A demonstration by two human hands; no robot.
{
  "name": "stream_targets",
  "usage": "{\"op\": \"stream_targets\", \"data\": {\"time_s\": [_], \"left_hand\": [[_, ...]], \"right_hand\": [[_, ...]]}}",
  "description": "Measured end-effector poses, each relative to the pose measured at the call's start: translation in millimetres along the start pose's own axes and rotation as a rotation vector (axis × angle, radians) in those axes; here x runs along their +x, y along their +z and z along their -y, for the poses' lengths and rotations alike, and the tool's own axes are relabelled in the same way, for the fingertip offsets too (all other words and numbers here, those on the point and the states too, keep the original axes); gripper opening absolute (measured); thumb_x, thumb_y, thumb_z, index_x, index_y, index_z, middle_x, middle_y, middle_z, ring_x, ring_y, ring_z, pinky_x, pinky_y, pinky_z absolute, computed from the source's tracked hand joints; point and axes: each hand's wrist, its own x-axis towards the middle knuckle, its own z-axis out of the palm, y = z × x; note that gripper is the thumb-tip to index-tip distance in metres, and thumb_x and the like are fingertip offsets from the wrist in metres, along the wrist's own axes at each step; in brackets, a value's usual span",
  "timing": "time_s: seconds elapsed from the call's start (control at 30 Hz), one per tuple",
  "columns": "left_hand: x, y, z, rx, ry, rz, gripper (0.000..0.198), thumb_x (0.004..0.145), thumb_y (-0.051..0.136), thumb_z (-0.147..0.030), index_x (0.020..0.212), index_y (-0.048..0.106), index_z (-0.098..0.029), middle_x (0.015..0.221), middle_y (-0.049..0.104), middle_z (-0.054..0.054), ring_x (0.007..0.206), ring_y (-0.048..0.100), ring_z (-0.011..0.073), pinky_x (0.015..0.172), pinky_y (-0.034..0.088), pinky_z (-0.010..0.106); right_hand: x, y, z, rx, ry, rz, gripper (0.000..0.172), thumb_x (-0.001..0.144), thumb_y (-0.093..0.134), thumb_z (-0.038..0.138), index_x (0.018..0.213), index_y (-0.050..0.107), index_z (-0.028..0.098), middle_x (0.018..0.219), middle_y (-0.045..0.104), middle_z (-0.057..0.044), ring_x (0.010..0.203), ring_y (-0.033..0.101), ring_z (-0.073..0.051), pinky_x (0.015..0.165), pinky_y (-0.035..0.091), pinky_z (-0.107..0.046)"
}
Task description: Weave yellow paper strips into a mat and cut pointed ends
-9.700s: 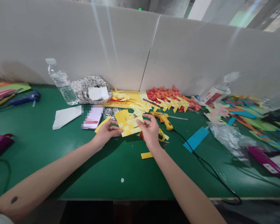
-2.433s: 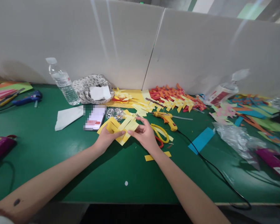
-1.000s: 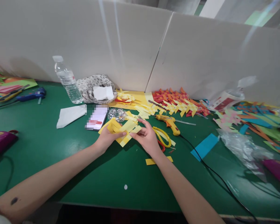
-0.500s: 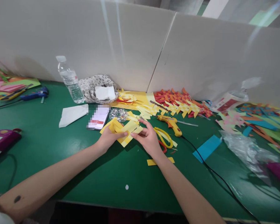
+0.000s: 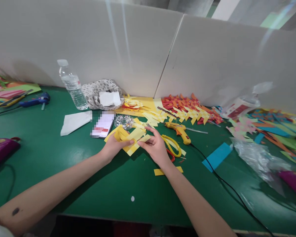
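A woven piece of yellow paper strips (image 5: 132,137) is held just above the green table (image 5: 64,154) between both hands. My left hand (image 5: 113,147) grips its left side, thumb on top. My right hand (image 5: 156,146) pinches a pale yellow strip at the piece's right edge with thumb and fingers. Yellow-handled scissors (image 5: 173,147) lie just right of my right hand. A yellow glue gun (image 5: 179,129) lies beyond them, its black cord (image 5: 227,186) trailing to the right front edge.
A phone (image 5: 103,124), a white folded paper (image 5: 74,120), a water bottle (image 5: 72,86) and a patterned pouch (image 5: 101,93) sit behind left. Finished woven shapes in yellow, orange and red (image 5: 187,108) pile by the partition. A blue paper (image 5: 217,156), plastic wrap (image 5: 256,158) and coloured scraps lie right.
Since the oldest frame the woven piece has been turned from flat square to a diagonal. Over the last second both hands keep their grip, fingers shifting slightly on the right strip; the view drifts.
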Motion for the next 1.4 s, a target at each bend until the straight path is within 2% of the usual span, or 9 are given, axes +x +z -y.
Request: {"op": "stream_targets", "data": {"time_s": [0.27,0.5,0.7,0.8,0.97,1.27,1.4], "left_hand": [[-0.1,-0.3,0.3,0.002,0.010,0.006,0.037,0.059,0.080,-0.024,0.089,0.059,-0.020,0.087,0.070,-0.001,0.082,0.066,0.0156,0.079,0.051,0.028],[4.3,-2.8,6.1,0.021,0.010,-0.030,0.040,0.056,0.082,-0.026,0.088,0.058,-0.019,0.082,0.068,-0.002,0.078,0.064,0.0144,0.076,0.051,0.027],[4.4,-4.0,7.7,0.077,0.023,-0.023,0.040,0.057,0.081,-0.030,0.087,0.057,-0.020,0.077,0.065,-0.004,0.074,0.063,0.0139,0.070,0.050,0.025],[3.7,-3.9,7.6,0.075,0.018,-0.005,0.040,0.058,0.080,-0.030,0.090,0.058,-0.020,0.082,0.067,-0.002,0.077,0.064,0.0153,0.073,0.051,0.028],[2.5,-2.3,5.7,0.057,0.005,0.027,0.041,0.060,0.079,-0.029,0.094,0.060,-0.018,0.092,0.070,0.005,0.087,0.066,0.0206,0.080,0.052,0.033],[2.1,-3.1,6.2,0.086,0.010,0.013,0.037,0.062,0.078,-0.030,0.091,0.060,-0.020,0.091,0.070,0.003,0.086,0.066,0.0200,0.079,0.053,0.032],[2.9,-3.7,7.5,0.074,0.019,0.005,0.038,0.060,0.079,-0.030,0.091,0.060,-0.020,0.090,0.070,0.003,0.084,0.066,0.0193,0.080,0.053,0.033]], "right_hand": [[-0.8,0.2,-0.8,0.006,0.003,0.005,0.057,0.066,0.074,0.031,0.116,0.046,0.025,0.088,0.071,-0.003,0.085,0.069,-0.022,0.080,0.055,-0.039],[-0.7,0.6,1.8,-0.014,0.011,-0.006,0.057,0.065,0.074,0.030,0.114,0.046,0.024,0.081,0.070,-0.001,0.076,0.068,-0.020,0.073,0.055,-0.036],[-1.6,0.2,1.3,-0.133,-0.023,-0.047,0.048,0.067,0.072,0.027,0.110,0.050,0.024,0.073,0.065,0.002,0.068,0.066,-0.016,0.066,0.052,-0.030],[-2.2,0.4,0.4,-0.141,-0.023,-0.045,0.047,0.068,0.071,0.026,0.109,0.050,0.024,0.072,0.065,0.003,0.067,0.065,-0.016,0.065,0.052,-0.030],[-2.0,0.9,-1.3,-0.113,-0.029,-0.024,0.049,0.068,0.071,0.029,0.112,0.048,0.024,0.076,0.066,0.001,0.068,0.066,-0.017,0.063,0.053,-0.030],[-4.3,1.9,5.1,-0.052,-0.009,-0.015,0.054,0.066,0.074,0.031,0.111,0.046,0.025,0.086,0.070,-0.002,0.079,0.068,-0.021,0.073,0.056,-0.036],[-3.2,0.5,4.5,-0.060,-0.024,-0.020,0.056,0.064,0.074,0.033,0.112,0.045,0.025,0.085,0.070,-0.002,0.076,0.068,-0.021,0.072,0.056,-0.037]]}}
